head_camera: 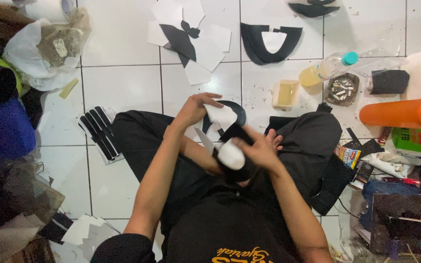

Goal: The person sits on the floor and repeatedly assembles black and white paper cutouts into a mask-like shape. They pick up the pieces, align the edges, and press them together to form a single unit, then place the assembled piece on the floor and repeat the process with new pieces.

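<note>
While the person sits cross-legged on the white tile floor [123,83], the left hand [196,108] pinches a white paper piece [221,117] over the lap, fingers closed on its edge. Just below that piece, the right hand [259,148] grips scissors [220,148], wrapped round their white handle, blades pointing up toward the paper. Beyond the paper lie black and white cut-outs [186,41]; to its right stand a yellowish tub [285,94], an ashtray [342,90] and an orange cylinder [395,113].
</note>
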